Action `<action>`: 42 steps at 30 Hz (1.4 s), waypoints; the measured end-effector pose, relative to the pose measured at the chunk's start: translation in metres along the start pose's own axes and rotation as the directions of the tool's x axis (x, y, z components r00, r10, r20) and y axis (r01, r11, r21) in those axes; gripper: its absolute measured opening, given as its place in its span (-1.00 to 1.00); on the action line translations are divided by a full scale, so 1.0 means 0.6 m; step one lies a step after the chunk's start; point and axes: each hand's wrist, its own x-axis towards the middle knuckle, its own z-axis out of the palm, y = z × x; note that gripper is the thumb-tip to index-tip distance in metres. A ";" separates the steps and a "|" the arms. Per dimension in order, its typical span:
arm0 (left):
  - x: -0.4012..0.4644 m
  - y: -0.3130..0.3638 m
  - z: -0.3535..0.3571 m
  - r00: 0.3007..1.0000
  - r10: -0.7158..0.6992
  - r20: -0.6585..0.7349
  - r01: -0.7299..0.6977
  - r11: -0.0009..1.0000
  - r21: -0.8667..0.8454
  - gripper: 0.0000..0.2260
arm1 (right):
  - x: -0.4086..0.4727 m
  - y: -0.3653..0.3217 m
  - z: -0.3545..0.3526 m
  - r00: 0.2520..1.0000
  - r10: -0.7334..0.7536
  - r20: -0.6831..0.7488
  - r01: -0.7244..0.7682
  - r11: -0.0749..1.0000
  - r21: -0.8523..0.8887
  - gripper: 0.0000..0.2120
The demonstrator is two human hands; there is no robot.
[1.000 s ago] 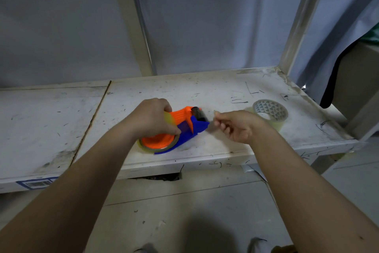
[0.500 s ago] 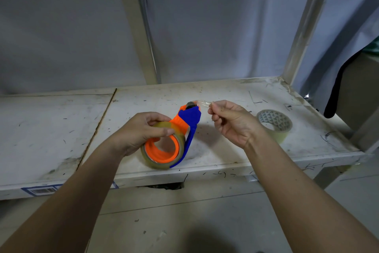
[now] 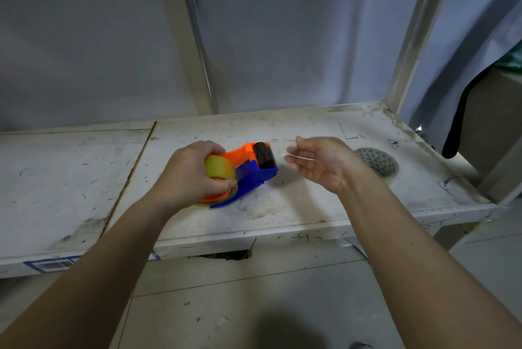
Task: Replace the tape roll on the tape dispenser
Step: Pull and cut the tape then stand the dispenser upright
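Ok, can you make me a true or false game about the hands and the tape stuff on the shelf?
1. The left hand grips the yellowish tape roll mounted on the orange and blue tape dispenser. True.
2. The right hand is closed in a tight fist. False: its fingers are spread open, near the dispenser's black roller.
3. A second tape roll lies flat on the white shelf, partly behind the right wrist. True.
4. The dispenser is held high in the air. False: it is down on the shelf.
5. The second roll sits left of the dispenser. False: it is to the right.
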 end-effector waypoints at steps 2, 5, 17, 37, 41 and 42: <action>-0.004 -0.005 0.007 1.000 -0.023 0.016 0.023 1.000 0.009 -0.38 | 0.000 0.006 0.002 0.998 0.056 0.000 -0.056 0.998 -0.033 -0.94; -0.010 -0.009 0.013 0.999 -0.030 0.032 0.031 0.999 -0.015 -0.39 | 0.002 0.010 -0.001 0.991 0.133 0.005 -0.133 0.991 -0.031 -0.86; 0.003 0.006 0.013 0.994 -0.020 0.111 -0.004 0.977 0.215 -0.41 | 0.011 0.019 -0.017 0.978 0.203 -0.043 -0.204 0.979 -0.010 -0.87; 0.059 0.112 0.095 0.915 0.005 0.404 -0.285 0.716 0.637 -0.50 | 0.043 0.077 -0.039 0.976 0.007 -0.219 -0.121 0.850 -0.512 -0.90; 0.066 0.113 0.096 0.920 0.019 0.390 -0.277 0.737 0.616 -0.57 | 0.038 0.075 -0.047 0.983 0.052 -0.174 -0.118 0.910 -0.398 -0.82; 0.067 0.114 0.096 0.919 0.020 0.393 -0.280 0.735 0.618 -0.58 | 0.036 0.075 -0.048 0.984 0.058 -0.166 -0.117 0.920 -0.375 -0.82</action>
